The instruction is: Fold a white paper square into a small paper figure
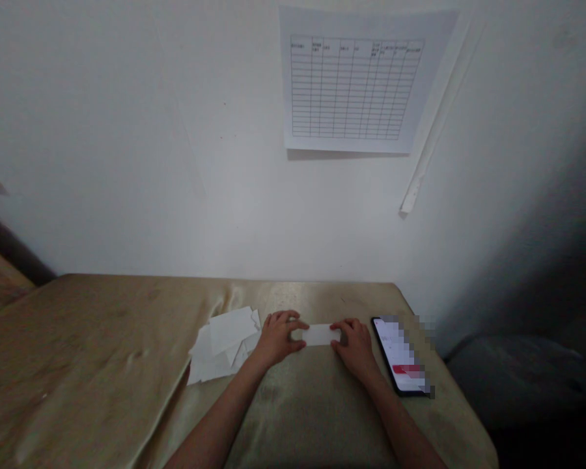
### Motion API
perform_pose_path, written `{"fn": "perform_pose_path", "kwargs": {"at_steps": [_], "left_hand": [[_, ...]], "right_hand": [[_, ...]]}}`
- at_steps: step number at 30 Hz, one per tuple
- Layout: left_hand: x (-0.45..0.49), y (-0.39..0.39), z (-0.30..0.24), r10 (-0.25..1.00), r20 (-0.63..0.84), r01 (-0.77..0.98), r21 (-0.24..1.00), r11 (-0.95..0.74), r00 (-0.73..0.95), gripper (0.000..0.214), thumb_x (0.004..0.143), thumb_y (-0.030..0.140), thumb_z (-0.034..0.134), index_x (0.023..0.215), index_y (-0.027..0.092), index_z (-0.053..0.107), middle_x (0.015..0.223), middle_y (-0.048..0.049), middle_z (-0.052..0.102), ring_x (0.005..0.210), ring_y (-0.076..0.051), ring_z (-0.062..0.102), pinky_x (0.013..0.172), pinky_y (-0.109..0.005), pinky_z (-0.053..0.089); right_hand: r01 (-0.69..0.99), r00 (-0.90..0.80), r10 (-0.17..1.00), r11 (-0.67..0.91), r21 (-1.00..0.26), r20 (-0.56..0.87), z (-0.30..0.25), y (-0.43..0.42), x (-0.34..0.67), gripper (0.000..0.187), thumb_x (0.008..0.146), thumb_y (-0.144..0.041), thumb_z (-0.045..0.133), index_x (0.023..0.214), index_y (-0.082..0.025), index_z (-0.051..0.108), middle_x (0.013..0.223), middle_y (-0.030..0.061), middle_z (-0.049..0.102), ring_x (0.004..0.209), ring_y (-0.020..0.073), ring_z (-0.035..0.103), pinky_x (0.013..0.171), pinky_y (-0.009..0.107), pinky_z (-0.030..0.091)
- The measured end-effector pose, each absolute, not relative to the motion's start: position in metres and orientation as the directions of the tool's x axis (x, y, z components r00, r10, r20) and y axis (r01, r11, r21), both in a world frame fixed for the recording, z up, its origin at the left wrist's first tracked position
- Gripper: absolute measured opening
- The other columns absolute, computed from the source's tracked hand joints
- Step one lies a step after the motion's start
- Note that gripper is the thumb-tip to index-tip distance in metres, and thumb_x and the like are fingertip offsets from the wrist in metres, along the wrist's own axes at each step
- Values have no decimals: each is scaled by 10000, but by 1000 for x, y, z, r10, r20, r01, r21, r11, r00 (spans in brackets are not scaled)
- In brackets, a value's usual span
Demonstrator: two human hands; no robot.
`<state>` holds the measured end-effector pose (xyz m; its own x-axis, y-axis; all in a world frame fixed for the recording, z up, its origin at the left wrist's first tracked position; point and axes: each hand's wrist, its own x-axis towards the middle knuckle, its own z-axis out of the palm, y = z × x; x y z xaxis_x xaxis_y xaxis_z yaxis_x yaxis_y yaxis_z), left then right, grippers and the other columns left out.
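A small, white, rectangular paper piece [319,335] lies lengthwise nine-to-three; the left hand [277,340] pinches its nine-o'clock end, the right hand [355,344] its three-o'clock end, equally near.

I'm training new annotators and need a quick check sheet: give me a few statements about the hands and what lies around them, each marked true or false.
1. The left hand and right hand touch opposite ends of a white strip. True.
2. The white strip rests on the phone. False: it is between the hands, apart from the phone.
3. Loose papers lie to the left of the left hand. True.
4. The phone's screen is dark. False: it is lit.
5. The phone lies to the right of the right hand. True.
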<state>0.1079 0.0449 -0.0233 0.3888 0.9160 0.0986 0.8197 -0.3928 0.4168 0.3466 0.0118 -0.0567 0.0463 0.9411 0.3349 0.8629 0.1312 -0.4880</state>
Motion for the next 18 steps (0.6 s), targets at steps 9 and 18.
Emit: {"fn": "perform_pose_path", "kwargs": {"at_steps": [9, 18], "left_hand": [[106, 46, -28, 913, 124, 814, 418, -404, 389, 435, 722, 403, 795, 1148, 421, 709, 1425, 4, 546, 1335, -298, 435, 1134, -489, 291], [103, 45, -28, 925, 127, 824, 424, -376, 357, 367, 701, 423, 810, 1057, 359, 751, 1435, 13, 562, 1350, -308, 428, 1142, -483, 308]], "right_hand": [[851, 14, 943, 164, -499, 333, -66, 21, 356, 433, 686, -78, 560, 1018, -304, 722, 1087, 31, 661, 1044, 232, 582, 916, 331, 414], [801, 9, 946, 187, -569, 323, -69, 23, 361, 508, 635, -62, 500, 1026, -285, 735, 1099, 36, 679, 1058, 236, 589, 929, 347, 434]]}}
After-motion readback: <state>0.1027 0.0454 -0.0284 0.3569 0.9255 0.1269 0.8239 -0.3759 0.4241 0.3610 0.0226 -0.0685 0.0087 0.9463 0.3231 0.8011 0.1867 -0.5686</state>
